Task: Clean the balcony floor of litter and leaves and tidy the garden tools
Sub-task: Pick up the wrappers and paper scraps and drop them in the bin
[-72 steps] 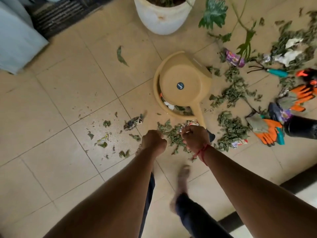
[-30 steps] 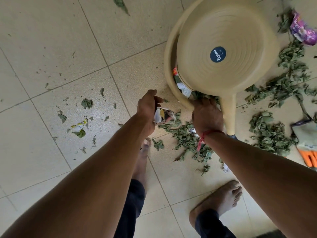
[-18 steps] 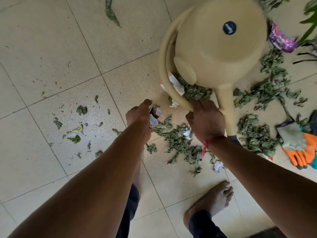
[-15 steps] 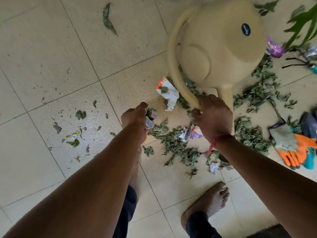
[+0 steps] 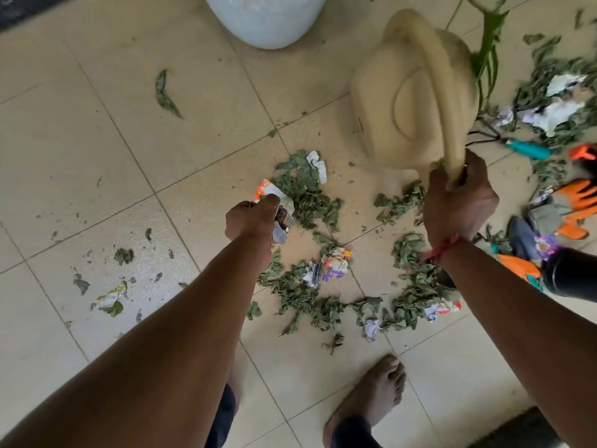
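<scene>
Honestly, I judge this job barely begun. My right hand (image 5: 458,202) grips the handle of the beige watering can (image 5: 397,101), which hangs tilted, seemingly clear of the floor (image 5: 97,140). My left hand (image 5: 250,218) clutches a crumpled wrapper (image 5: 283,224). Dry leaves (image 5: 303,195) and paper scraps (image 5: 336,268) litter the tiles between my hands. The gloves (image 5: 578,202) and the teal-handled rake (image 5: 529,151) lie unsorted at right.

Forearms, left hand (image 5: 252,218) and right hand (image 5: 458,202) uncovered. Thin red thread band (image 5: 444,247) tied round right wrist, short loose ends. Dark navy trouser legs (image 5: 350,431), one hem ending at ankle. Foot (image 5: 374,392) bare, toes exposed.
</scene>
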`<state>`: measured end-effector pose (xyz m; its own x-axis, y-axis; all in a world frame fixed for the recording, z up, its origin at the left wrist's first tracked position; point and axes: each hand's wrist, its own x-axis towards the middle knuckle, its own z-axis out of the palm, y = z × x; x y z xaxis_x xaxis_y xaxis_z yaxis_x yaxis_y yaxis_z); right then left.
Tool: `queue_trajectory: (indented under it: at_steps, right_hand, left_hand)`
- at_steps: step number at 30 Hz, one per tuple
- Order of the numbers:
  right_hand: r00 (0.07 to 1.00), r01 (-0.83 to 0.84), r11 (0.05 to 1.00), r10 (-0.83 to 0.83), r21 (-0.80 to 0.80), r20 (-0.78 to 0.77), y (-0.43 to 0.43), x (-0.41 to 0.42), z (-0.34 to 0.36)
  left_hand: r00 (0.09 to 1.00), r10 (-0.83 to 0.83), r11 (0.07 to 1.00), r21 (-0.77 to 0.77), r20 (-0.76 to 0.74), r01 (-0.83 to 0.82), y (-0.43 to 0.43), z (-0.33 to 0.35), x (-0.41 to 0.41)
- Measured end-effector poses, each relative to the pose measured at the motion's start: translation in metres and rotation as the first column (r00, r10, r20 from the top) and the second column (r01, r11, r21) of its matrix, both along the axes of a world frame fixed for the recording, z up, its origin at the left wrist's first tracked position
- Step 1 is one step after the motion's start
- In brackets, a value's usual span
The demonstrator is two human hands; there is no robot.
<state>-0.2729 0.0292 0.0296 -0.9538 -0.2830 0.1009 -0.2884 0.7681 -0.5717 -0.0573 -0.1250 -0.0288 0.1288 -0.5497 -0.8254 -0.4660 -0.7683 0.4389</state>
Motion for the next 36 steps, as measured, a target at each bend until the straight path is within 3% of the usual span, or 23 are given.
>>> queue_trajectory:
  at_steps: [4, 9, 11, 15, 18, 21, 25, 31, 34, 36]
  right_hand:
    - [0.981, 0.176, 0.983, -0.18, 0.051, 0.078, 0.013, -0.027, -0.006]
    - [0.89, 0.372, 0.911, -0.296, -0.177, 0.347, 0.037, -0.064, -0.023]
    - [0.796, 0.461, 0.855, -0.281, -0.237, 0.535, 0.047, -0.073, -0.03]
    - [0.573, 0.605, 0.783, -0.302, -0.145, 0.762, 0.066, -0.076, -0.051]
    - [0.425, 0.702, 0.709, -0.341, -0.067, 0.839, 0.08, -0.081, -0.069]
    - [0.289, 0.714, 0.699, -0.342, 0.037, 0.894, 0.078, -0.076, -0.076]
    - [0.198, 0.699, 0.713, -0.273, 0.06, 0.942, 0.079, -0.064, -0.087]
    - [0.207, 0.712, 0.69, -0.378, 0.126, 0.903, 0.084, -0.036, -0.094]
    - [0.38, 0.581, 0.796, -0.45, 0.171, 0.808, 0.088, 0.012, -0.098]
    - [0.64, 0.454, 0.857, -0.503, 0.243, 0.581, 0.077, 0.058, -0.09]
  left_hand:
    - [1.0, -0.013, 1.0, -0.014, 0.022, 0.013, 0.011, 0.009, -0.004]
    - [0.996, -0.006, 1.0, -0.022, 0.084, 0.008, 0.022, 0.003, 0.005]
    - [0.996, -0.009, 1.0, 0.001, 0.089, 0.008, 0.026, -0.002, 0.01]
    - [0.99, -0.056, 0.998, 0.032, 0.13, 0.052, 0.03, -0.012, 0.019]
    - [0.986, -0.083, 0.996, 0.031, 0.145, 0.079, 0.031, -0.015, 0.023]
    - [0.98, -0.15, 0.989, 0.031, 0.132, 0.147, 0.032, -0.026, 0.026]
    - [0.974, -0.185, 0.983, 0.026, 0.133, 0.183, 0.034, -0.036, 0.03]
    - [0.962, -0.211, 0.977, 0.022, 0.171, 0.211, 0.031, -0.034, 0.037]
    - [0.955, -0.226, 0.973, 0.004, 0.192, 0.229, 0.025, -0.027, 0.038]
    - [0.944, -0.262, 0.964, 0.002, 0.199, 0.267, 0.019, -0.023, 0.036]
